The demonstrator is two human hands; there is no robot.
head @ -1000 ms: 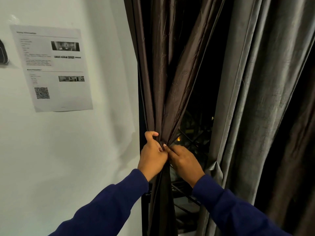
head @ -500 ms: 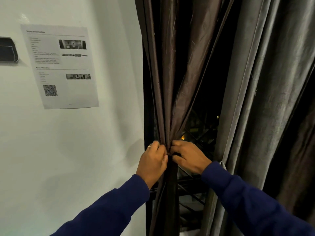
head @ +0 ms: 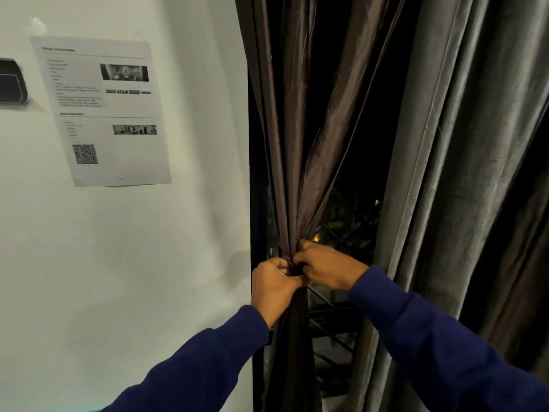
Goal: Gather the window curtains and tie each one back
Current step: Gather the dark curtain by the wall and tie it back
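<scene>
Curtain: brown curtain (head: 300,162) is bunched at the window's left edge, beside the wall (head: 124,263)
Fingers: left hand (head: 274,285) and right hand (head: 328,267) are curled tight on the bunch
Risk: folds could be lost if either grip is eased before a knot is made

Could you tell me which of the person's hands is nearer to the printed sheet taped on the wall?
Left. The left hand grips the brown curtain on the side facing the printed sheet; the right hand grips it from the far side.

brown curtain (head: 300,144) bunched narrow beside loose grey curtain (head: 463,173)
</scene>
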